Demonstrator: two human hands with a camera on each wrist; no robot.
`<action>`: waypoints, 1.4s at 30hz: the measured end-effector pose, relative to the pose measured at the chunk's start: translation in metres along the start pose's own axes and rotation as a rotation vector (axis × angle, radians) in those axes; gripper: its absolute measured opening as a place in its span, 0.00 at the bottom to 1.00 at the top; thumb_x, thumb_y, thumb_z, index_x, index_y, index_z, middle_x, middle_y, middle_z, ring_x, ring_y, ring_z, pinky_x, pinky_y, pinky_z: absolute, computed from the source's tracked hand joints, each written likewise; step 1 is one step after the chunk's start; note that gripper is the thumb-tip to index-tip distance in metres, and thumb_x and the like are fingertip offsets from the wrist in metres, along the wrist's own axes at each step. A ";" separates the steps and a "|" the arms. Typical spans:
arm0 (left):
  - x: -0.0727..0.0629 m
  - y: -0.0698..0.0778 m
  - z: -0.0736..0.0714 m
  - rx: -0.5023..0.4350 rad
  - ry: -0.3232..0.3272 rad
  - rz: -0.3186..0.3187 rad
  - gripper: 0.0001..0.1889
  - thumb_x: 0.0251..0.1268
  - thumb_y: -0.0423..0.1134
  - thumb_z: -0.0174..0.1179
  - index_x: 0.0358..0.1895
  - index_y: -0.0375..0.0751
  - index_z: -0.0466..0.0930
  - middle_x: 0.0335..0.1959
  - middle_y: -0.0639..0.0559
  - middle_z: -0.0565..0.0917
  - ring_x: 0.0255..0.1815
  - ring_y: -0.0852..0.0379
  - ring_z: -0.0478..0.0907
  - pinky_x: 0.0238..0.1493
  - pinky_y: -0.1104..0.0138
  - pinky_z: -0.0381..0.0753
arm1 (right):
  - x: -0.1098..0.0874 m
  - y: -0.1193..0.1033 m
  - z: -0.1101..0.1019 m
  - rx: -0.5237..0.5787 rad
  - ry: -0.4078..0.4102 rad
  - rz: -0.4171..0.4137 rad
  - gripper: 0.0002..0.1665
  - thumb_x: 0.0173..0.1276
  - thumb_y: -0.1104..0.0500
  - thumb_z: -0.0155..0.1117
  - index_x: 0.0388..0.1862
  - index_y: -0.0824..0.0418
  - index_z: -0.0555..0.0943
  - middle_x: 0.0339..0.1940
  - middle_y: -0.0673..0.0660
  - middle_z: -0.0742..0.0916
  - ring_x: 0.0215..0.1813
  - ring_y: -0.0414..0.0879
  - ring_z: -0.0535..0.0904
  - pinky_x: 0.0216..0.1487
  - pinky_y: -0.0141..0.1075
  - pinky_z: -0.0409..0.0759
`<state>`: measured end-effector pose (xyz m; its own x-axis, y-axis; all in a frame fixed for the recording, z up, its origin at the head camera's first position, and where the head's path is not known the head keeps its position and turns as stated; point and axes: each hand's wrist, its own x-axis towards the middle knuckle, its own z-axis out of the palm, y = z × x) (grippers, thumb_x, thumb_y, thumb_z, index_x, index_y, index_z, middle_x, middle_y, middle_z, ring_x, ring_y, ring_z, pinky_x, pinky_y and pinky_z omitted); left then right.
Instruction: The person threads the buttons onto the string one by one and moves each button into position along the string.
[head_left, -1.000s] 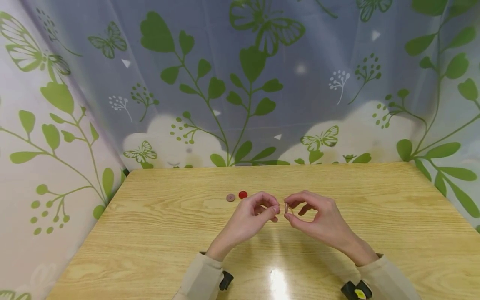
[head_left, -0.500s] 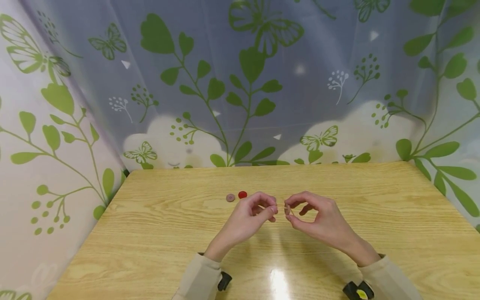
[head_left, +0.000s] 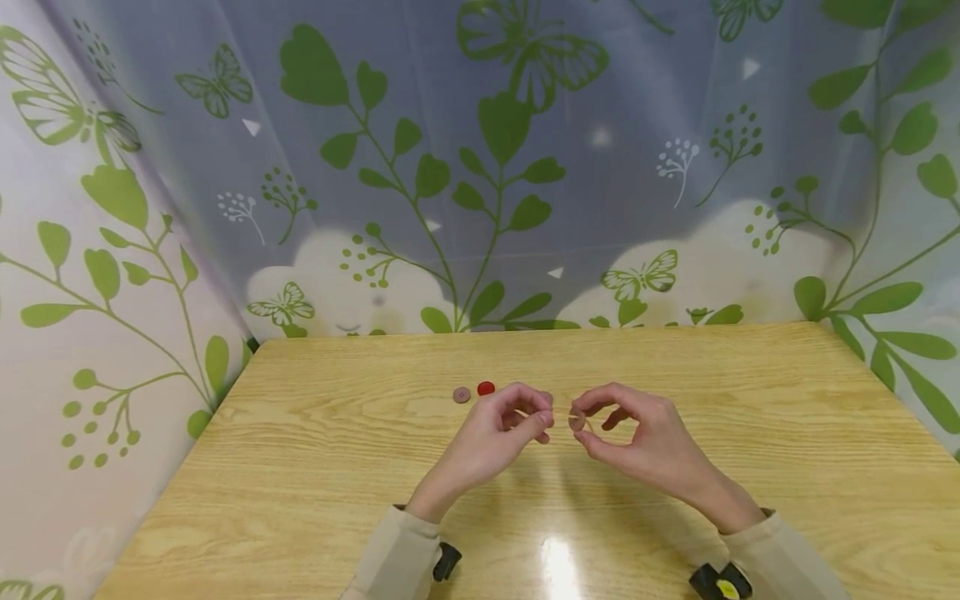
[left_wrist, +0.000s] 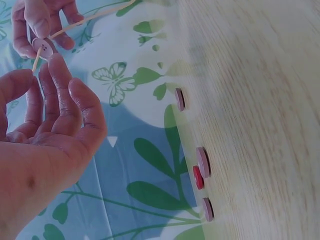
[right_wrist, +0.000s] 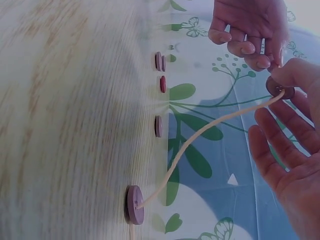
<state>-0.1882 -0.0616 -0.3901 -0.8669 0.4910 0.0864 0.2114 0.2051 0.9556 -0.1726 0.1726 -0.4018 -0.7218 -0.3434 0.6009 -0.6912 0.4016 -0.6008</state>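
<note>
My right hand (head_left: 641, 429) pinches a dull pink button (head_left: 577, 419) between thumb and fingertips, raised above the table. A pale cord (right_wrist: 200, 131) passes through that button; my left hand (head_left: 506, 429) pinches its short end on the near side of the face. On the other side the cord hangs in a long curve to a second pink button (right_wrist: 136, 204) on the table, which is threaded on it too. Left of my hands lie a loose pink button (head_left: 461, 395) and a red button (head_left: 486, 388). Another pink one (head_left: 547, 398) shows partly behind my left fingertips.
The wooden table (head_left: 337, 450) extends around both hands. A patterned cloth (head_left: 420, 167) with leaves and butterflies hangs behind its far edge and along the sides. Black straps (head_left: 720, 581) sit at both sleeve cuffs.
The pinched button has turned from edge-on to show its face. My left hand has drawn slightly left with the cord end, baring part of a pink button behind it.
</note>
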 end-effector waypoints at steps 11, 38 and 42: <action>0.000 0.000 -0.001 0.007 0.008 -0.003 0.09 0.77 0.39 0.57 0.52 0.38 0.80 0.55 0.48 0.83 0.41 0.58 0.85 0.51 0.51 0.84 | -0.001 0.001 -0.001 0.004 -0.015 0.002 0.21 0.57 0.71 0.77 0.46 0.52 0.85 0.41 0.48 0.90 0.41 0.35 0.85 0.36 0.32 0.85; -0.001 0.001 -0.004 0.001 0.005 -0.006 0.08 0.78 0.38 0.57 0.50 0.38 0.80 0.62 0.45 0.82 0.42 0.55 0.86 0.51 0.52 0.84 | -0.002 0.002 -0.004 0.017 -0.022 -0.012 0.21 0.58 0.71 0.75 0.47 0.51 0.84 0.40 0.47 0.91 0.39 0.35 0.85 0.35 0.32 0.85; -0.001 0.001 -0.004 0.004 0.002 -0.007 0.08 0.78 0.38 0.57 0.50 0.38 0.80 0.62 0.45 0.82 0.42 0.55 0.86 0.51 0.53 0.85 | -0.003 0.003 -0.005 0.014 -0.025 -0.008 0.21 0.59 0.71 0.75 0.47 0.51 0.84 0.40 0.47 0.91 0.39 0.35 0.85 0.35 0.32 0.84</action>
<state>-0.1889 -0.0654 -0.3877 -0.8695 0.4873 0.0801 0.2070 0.2123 0.9550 -0.1721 0.1796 -0.4030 -0.7165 -0.3678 0.5927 -0.6975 0.3869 -0.6032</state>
